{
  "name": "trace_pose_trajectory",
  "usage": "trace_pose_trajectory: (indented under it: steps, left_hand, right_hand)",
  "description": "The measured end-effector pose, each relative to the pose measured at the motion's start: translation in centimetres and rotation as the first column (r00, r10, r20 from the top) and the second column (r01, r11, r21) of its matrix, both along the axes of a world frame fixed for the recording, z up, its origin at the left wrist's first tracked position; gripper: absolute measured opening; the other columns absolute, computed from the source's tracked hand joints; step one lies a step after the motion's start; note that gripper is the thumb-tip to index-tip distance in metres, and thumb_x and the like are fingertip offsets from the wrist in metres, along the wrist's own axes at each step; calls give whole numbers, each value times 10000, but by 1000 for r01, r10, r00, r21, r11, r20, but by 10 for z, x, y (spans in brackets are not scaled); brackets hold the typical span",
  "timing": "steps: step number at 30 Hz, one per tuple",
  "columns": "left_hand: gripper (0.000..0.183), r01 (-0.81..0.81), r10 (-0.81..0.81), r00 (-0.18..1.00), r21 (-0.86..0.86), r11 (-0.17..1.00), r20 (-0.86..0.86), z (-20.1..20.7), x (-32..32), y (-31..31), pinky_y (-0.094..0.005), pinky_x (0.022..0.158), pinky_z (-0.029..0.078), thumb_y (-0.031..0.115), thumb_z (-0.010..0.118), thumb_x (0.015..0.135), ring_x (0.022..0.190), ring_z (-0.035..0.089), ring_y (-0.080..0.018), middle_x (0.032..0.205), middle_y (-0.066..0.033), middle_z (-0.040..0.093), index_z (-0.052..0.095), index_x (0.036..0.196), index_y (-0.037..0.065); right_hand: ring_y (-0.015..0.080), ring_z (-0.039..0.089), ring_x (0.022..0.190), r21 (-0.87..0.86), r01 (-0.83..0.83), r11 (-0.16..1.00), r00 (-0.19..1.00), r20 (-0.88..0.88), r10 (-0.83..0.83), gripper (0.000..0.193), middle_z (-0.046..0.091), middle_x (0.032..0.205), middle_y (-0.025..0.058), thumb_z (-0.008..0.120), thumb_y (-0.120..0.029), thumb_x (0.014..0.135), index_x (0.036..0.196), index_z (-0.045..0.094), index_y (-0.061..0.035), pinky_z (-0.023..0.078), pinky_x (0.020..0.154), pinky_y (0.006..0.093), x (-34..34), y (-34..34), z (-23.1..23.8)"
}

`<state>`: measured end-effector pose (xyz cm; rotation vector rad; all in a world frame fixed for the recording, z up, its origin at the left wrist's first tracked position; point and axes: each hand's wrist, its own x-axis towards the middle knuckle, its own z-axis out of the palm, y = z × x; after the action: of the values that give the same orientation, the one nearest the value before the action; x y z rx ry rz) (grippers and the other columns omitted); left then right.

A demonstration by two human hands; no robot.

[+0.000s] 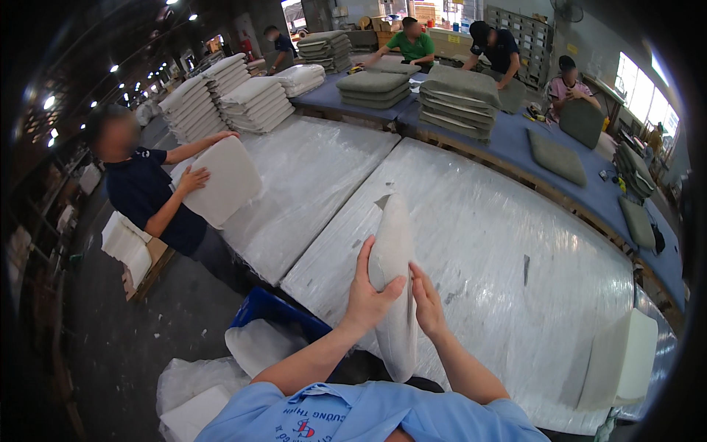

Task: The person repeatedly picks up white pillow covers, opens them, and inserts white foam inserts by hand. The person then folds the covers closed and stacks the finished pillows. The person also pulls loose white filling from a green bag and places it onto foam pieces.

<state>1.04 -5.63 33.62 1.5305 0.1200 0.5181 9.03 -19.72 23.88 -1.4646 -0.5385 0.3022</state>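
A pale grey-white seat cushion [395, 309] stands on its edge, narrow side toward me, over the near side of a plastic-wrapped table [508, 295]. My left hand [373, 287] grips its left side, with the thumb across the near edge and the fingers along the face. On the opposite side, my right hand [427, 300] is closed against the cushion, fingers reaching along its right face. The cushion is held between both hands. A small dark flap or patch [381, 200] shows by its far tip.
At left a co-worker [147, 173] holds another pale cushion [221, 180]. White cushion stacks [254, 103] stand beyond. Grey-green cushions [460, 99] are piled on a blue table [508, 140], with several people behind. Near me are a blue bin [276, 306] and a pale cushion [622, 361] at right.
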Motion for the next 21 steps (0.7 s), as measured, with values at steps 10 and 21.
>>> trace_pose_trajectory:
  steps: [10, 21]
  left_hand:
    - [967, 116, -121, 992, 134, 984, 32, -2, -15, -22, -419, 1174, 350, 138, 703, 858, 1433, 392, -298, 1578, -212, 327, 123, 1626, 38]
    - [999, 257, -274, 957, 162, 953, 97, -9, -28, -40, -436, 1238, 228, 164, 685, 902, 1547, 184, -342, 1668, -244, 134, 20, 1626, -9]
  right_hand:
    - [320, 337, 1500, 64, 69, 996, 953, 292, -85, 496, 377, 1608, 194, 468, -205, 1043, 1494, 495, -2, 251, 1223, 401, -11, -3, 83]
    - [316, 348, 1495, 148, 144, 978, 950, 258, -179, 482, 396, 1597, 198, 446, -230, 1064, 1472, 513, 18, 258, 1222, 408, -27, -18, 79]
